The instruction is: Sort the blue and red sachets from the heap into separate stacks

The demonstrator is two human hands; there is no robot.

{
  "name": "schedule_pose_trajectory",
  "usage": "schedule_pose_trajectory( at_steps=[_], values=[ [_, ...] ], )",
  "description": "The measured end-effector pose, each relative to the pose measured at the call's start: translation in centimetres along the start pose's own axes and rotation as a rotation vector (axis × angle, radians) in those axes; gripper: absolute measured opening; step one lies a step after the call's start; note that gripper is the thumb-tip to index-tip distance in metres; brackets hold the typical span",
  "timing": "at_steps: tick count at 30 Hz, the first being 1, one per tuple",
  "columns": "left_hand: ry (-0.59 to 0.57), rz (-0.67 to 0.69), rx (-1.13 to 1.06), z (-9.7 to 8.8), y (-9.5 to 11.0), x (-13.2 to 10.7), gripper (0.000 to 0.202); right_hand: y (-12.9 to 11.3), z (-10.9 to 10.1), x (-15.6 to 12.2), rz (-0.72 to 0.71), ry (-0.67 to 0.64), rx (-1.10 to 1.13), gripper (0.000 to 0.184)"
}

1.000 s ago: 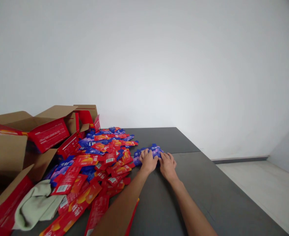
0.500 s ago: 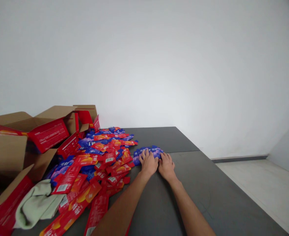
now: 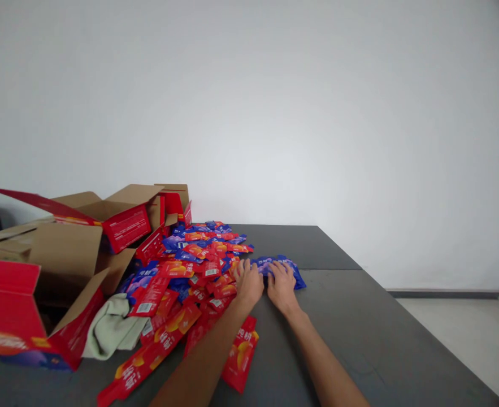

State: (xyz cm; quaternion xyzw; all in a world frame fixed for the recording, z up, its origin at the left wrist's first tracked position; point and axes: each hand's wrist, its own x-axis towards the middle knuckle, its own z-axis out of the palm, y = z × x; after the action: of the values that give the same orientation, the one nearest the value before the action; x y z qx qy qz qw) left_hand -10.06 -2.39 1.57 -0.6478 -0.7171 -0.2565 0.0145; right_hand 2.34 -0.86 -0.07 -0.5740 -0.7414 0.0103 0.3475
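Observation:
A short overlapping row of blue-purple snack pouches [image 3: 296, 275] lies flat on the dark table, past my wrists. My left hand [image 3: 249, 281] is at the row's left end, fingers apart and bent downward, close to the edge of the red pouches. Over the middle of the row rests my right hand [image 3: 281, 285], its spread fingers touching the pouches from above. My fingers hide part of the row, and the pouches' right end shows beyond my right hand. I see no pouch lifted off the table.
A heap of red pouches [image 3: 177, 269] mixed with blue ones spreads left of my hands. One red pouch [image 3: 241, 353] lies beside my left forearm. Open red cartons [image 3: 126, 229] stand at the left, a pale green cloth [image 3: 114, 328] near them. The dark table [image 3: 359, 339] meets a white wall.
The view has turned a little left, showing more of the cartons. Both hands have moved left along the blue pouches, uncovering the row's right end.

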Motion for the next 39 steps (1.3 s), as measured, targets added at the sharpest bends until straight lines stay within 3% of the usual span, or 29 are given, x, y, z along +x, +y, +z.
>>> schedule_pose_trajectory(
  at_steps=[6, 10, 14, 20, 26, 39],
  values=[
    [0.129, 0.105, 0.127, -2.6, -6.4, 1.0, 0.032, -5.1, 2.5, -0.9, -0.096, -0.027, 0.1, 0.037],
    [0.079, 0.13, 0.213, -3.1, -9.9, 1.3, 0.031, -7.9, 4.3, -1.4, -0.142, -0.075, 0.138, 0.037],
    [0.063, 0.091, 0.291, -2.8, -11.7, 1.1, 0.031, -9.5, 6.1, -1.6, -0.168, -0.104, 0.144, 0.037],
    [0.088, 0.094, 0.348, -3.1, -12.3, 1.1, 0.033, -10.2, 7.3, -1.4, -0.182, -0.139, 0.131, 0.037],
    [0.096, 0.091, 0.376, -3.6, -11.7, 0.9, 0.035, -10.5, 7.4, -1.4, -0.177, -0.14, 0.116, 0.036],
    [0.278, -0.153, 0.247, -6.2, -11.5, 0.7, 0.028, -11.2, 7.4, -1.1, -0.159, -0.154, 0.276, 0.036]
  ],
)
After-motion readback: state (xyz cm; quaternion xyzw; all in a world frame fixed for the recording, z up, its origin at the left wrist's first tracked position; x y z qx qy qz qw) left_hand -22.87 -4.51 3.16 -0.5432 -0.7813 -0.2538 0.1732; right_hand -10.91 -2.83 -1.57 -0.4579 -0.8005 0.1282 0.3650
